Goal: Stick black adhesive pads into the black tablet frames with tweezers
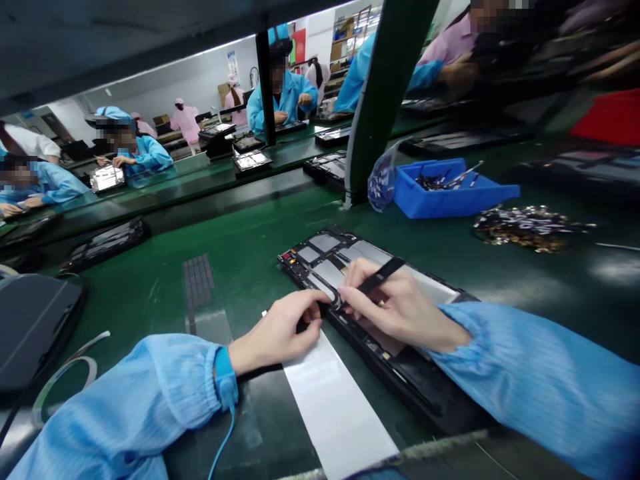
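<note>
One right hand (395, 303) grips a black tool (384, 275) over an opened device (367, 253) on the green table (250, 233); the left hand (283, 330), fingers bent, meets its left edge, any grasp I cannot tell. White paper (340, 407) lies near; a blue bin (435, 200), far right.

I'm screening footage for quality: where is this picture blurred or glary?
In the head view, the red object at upper right is smeared; glare whitens the green tabletop at far right; the open device and blue bin look sharper.
</note>
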The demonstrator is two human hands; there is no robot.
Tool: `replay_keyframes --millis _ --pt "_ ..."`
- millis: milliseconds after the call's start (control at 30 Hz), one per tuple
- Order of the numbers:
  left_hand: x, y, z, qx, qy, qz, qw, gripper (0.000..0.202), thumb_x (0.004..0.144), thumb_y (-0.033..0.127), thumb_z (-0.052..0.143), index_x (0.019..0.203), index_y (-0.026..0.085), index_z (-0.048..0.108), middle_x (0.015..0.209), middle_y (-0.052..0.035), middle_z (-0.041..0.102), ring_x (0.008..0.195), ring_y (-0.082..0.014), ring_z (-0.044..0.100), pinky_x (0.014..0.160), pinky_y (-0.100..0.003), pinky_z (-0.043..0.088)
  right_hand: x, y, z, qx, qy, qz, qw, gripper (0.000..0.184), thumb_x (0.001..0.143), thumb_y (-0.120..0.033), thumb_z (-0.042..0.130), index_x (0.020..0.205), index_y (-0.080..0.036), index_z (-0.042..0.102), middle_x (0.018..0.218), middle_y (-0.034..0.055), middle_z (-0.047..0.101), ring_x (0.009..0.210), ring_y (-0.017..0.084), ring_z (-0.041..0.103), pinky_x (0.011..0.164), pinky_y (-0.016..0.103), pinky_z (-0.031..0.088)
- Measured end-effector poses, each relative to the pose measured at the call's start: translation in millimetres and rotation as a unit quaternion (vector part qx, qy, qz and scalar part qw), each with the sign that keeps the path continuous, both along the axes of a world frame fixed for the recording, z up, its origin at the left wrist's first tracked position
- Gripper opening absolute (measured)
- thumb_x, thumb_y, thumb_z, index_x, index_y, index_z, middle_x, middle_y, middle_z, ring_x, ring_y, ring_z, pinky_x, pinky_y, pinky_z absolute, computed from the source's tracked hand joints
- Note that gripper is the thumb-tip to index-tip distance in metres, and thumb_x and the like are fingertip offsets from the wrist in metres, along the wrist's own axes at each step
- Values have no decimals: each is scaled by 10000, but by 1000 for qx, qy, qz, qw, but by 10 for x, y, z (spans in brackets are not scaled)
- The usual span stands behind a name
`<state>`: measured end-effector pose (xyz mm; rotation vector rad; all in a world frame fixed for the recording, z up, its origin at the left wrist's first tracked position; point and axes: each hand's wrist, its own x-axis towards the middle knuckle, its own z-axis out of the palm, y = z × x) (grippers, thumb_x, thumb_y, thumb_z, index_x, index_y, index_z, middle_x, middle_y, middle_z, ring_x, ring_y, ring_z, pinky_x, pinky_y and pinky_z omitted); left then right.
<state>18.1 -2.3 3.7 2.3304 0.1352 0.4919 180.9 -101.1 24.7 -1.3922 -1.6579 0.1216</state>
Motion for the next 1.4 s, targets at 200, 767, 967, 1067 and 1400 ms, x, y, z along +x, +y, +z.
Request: replay_keyframes --millis 200,767,967,1067,1400 --pt "-7 27 17 64 -3 -13 998 324 778 97 415 1078 141 528 858 -42 574 768 -135 525 732 -257 462 -16 -43 -17 1 -10 41 999 183 850 -224 464 669 -200 475 612 8 485 545 130 477 510 264 386" --pt "-406 524 755 208 313 113 920 210 829 265 474 737 149 623 651 -10 559 589 -127 501 564 -235 367 -244 700 378 -83 57 64 993 161 783 -332 563 701 -194 551 663 16 598 594 159 576 544 270 437" --pt "-907 1377 767 13 461 140 876 211 653 333 637 698 131 596 608 24 542 585 -109 471 540 -201 332 -873 1179 165 -192 101 201 955 138 802 -231 550 676 -175 551 649 21 633 655 173 621 612 270 446" --pt "-919 1440 658 -13 476 123 871 306 517 339 750 662 134 576 607 21 552 613 -133 500 560 -214 359 -1173 1297 38 -198 116 253 940 114 810 -199 542 710 -155 574 690 28 647 661 160 616 627 263 446" --pt "-878 1494 483 -21 454 124 882 458 332 228 821 641 164 490 611 47 528 665 -177 523 613 -258 413 -1335 1256 -152 -152 108 265 946 154 831 -216 532 715 -138 599 724 39 630 670 145 584 649 266 438"
